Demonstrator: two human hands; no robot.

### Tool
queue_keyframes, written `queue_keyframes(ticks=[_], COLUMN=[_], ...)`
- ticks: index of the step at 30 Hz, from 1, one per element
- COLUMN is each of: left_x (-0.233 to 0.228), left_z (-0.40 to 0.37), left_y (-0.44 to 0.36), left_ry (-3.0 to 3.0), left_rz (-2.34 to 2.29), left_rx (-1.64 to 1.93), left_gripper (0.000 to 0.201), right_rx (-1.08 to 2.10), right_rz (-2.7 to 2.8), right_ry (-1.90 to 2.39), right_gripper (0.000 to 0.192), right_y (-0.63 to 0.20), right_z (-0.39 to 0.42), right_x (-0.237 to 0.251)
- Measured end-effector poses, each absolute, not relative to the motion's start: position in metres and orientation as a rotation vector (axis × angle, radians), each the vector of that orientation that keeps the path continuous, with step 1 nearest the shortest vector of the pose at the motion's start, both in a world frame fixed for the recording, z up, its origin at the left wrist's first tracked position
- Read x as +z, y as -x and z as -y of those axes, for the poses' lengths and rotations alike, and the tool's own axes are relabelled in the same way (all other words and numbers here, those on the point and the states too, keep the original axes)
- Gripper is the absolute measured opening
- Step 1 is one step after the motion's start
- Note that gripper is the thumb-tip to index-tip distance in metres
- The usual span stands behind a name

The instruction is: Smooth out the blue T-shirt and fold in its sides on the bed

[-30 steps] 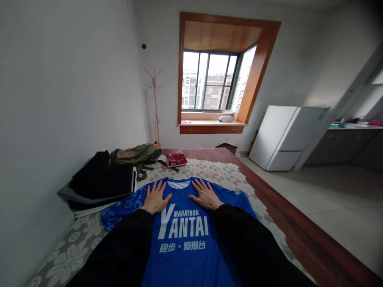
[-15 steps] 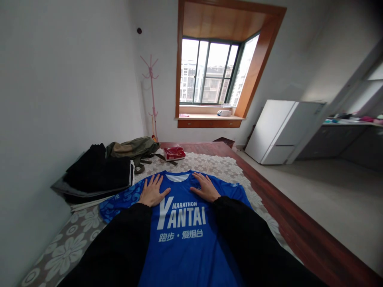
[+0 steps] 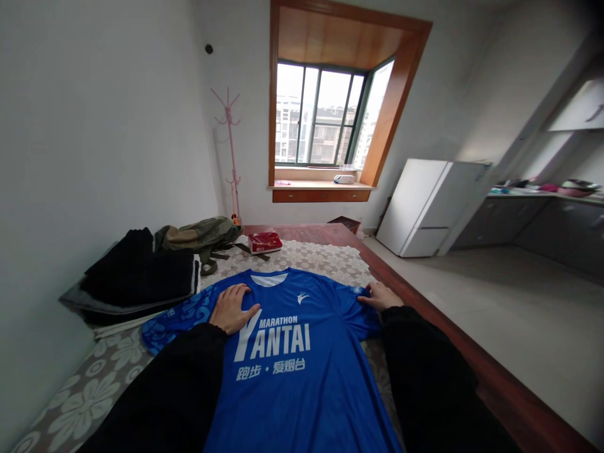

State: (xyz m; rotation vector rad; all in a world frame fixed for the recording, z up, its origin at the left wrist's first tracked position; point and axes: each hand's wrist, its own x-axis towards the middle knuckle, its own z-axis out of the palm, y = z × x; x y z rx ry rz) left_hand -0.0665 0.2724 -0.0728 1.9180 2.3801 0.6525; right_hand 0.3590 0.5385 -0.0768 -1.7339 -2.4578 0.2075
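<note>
A blue T-shirt (image 3: pixel 292 390) with white "MARATHON YANTAI" lettering lies flat, front up, on a floral lace cloth (image 3: pixel 89 402) over a low wooden platform. My left hand (image 3: pixel 232 308) presses flat on the shirt's left chest, fingers together. My right hand (image 3: pixel 381 296) is at the end of the shirt's right sleeve, fingers closed on its edge. Both my arms are in black sleeves.
A pile of black folded clothes (image 3: pixel 136 277) lies by the left wall, with an olive bag (image 3: pixel 202 234) and a red packet (image 3: pixel 265 241) behind. The platform's wooden edge (image 3: pixel 476 365) runs along the right. A white fridge (image 3: pixel 425 207) and a pink coat stand (image 3: pixel 230 151) stand further back.
My right hand has slid from the shirt's chest out to the right sleeve end and taken hold of it. My left hand has stayed pressed on the chest.
</note>
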Motion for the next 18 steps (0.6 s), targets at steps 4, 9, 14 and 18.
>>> queue_keyframes(ticks=[4,9,14,18], left_x=[-0.074,-0.075,-0.077,-0.078], left_z=[-0.272,-0.272,-0.273,-0.272], left_y=[0.068,0.069,0.070,0.071], left_ry=[-1.931,-1.931,-1.922,-1.924], left_rz=[-2.353,-2.345,-2.342,-2.333], left_rx=[0.634,0.626,0.637,0.648], left_gripper=[0.052,0.053,0.054,0.056], right_rx=[0.379,0.613,0.791,1.398], right_rz=[2.449,2.318,2.233,2.315], right_ry=[1.692,1.674,1.696,1.036], right_gripper=[0.008,0.012,0.023,0.053], right_y=[-0.355,-0.358,-0.346,-0.323], right_z=[-0.539,-0.539,-0.512,-0.469], right_x=[-0.073,-0.058,-0.030,0.019])
